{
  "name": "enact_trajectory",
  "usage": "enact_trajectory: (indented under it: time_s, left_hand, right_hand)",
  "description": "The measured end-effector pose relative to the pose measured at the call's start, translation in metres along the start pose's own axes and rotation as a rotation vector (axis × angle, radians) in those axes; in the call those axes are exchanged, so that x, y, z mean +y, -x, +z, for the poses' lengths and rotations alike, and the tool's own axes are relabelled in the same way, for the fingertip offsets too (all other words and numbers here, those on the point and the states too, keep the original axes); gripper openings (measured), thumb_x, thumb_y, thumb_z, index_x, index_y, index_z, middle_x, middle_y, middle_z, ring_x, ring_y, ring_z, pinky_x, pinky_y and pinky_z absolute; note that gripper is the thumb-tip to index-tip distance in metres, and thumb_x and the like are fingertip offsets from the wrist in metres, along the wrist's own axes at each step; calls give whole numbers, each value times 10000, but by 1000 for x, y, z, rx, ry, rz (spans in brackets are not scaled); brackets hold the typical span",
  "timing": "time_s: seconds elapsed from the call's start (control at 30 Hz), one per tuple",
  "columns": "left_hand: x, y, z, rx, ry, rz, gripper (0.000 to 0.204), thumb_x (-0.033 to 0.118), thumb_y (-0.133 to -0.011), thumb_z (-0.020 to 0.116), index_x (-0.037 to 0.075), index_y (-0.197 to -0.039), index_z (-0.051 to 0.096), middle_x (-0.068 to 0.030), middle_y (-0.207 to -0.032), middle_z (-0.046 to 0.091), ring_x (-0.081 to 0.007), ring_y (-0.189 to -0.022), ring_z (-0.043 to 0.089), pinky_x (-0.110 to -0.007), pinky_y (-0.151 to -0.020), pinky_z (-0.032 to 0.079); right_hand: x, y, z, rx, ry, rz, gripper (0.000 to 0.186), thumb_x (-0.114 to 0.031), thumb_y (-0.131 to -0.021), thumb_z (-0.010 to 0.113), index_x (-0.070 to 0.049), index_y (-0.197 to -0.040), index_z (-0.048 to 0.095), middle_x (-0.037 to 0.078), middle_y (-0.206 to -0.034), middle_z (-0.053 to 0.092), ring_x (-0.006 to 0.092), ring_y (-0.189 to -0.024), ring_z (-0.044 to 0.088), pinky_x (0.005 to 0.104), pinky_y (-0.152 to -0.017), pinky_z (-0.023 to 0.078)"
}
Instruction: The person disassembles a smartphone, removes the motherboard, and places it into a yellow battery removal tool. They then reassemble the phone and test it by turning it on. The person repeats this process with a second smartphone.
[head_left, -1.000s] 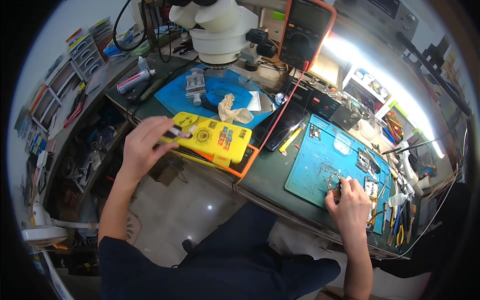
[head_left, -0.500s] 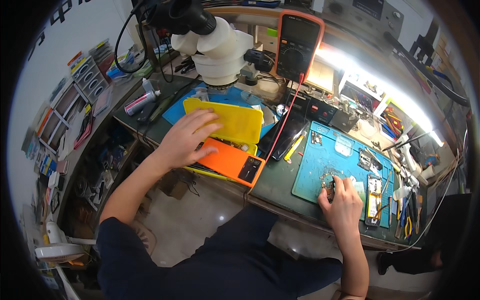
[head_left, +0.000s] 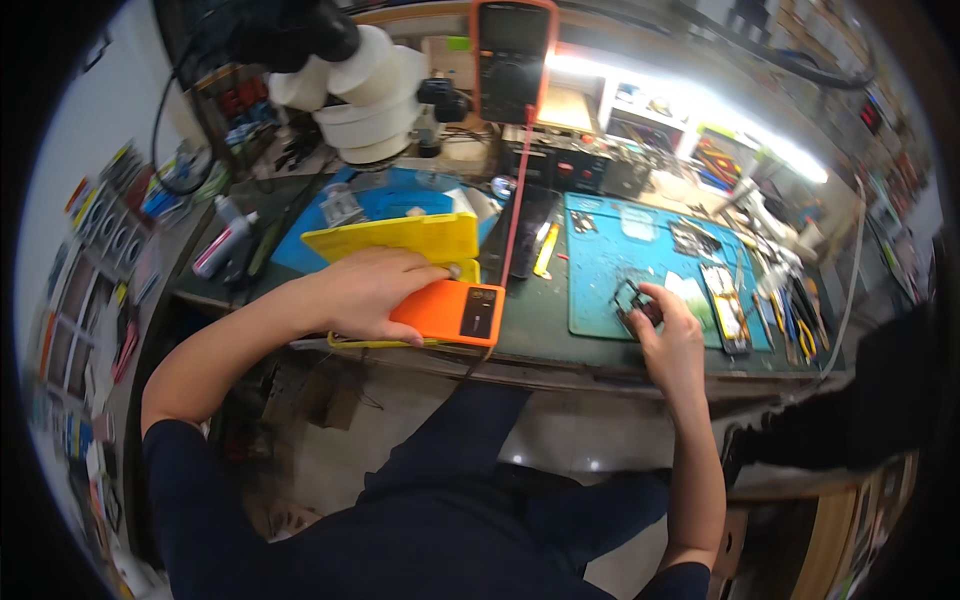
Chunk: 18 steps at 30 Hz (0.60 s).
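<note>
My left hand (head_left: 375, 292) is wrapped over the left end of an orange phone (head_left: 435, 309), thumb along its near edge and fingers along its far edge. The phone's back, with a dark camera panel, faces up. It lies over a yellow box (head_left: 340, 341) whose lid (head_left: 400, 238) stands raised behind my fingers; the box's contents are mostly hidden. Between the thumb and fingers of my right hand (head_left: 672, 330) is a small dark phone part (head_left: 633, 298), frame-like, held over the near part of a blue work mat (head_left: 600, 262).
An opened phone (head_left: 726, 310) lies on the mat's right, beside pliers (head_left: 804, 338) and other hand tools. A microscope (head_left: 365, 110) and an orange-edged multimeter (head_left: 513, 60) stand behind. A dark phone (head_left: 535, 232) and a yellow-handled tool (head_left: 546, 250) lie between box and mat.
My left hand has come down from the yellow lid and closed on the orange phone. The dark part in my right hand is tilted up more. The whole view has shifted.
</note>
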<state>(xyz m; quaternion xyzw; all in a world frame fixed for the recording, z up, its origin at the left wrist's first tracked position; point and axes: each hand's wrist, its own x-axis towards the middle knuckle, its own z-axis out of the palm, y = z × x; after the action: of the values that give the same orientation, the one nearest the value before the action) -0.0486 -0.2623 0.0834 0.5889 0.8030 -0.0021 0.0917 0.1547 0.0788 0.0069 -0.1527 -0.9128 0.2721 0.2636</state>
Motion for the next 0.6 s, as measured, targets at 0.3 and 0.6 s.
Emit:
enact_trajectory:
  time_s: [0.3, 0.6]
  left_hand:
    - [-1, 3, 1, 23, -44, 3, 820, 405, -814, 741, -11, -1465, 467, -222, -1299, 576, -390, -1149, 621, -439, -990, 518]
    - [-44, 37, -13, 122, 474, -136, 774, 313, -840, 678, -49, -1483, 442, -238, -1281, 588, -326, -1187, 603, -398, -1069, 470]
  right_hand:
    - [-29, 9, 3, 75, -559, 425, 338, -173, -936, 756, 12, -1213, 699, 37, -955, 736, 73, -835, 652, 247, -718, 519]
    - [-123, 4, 37, -193, -630, 355, 285, -111, -952, 723, -14, -1212, 659, 21, -906, 725, 37, -720, 594, 218, -621, 475]
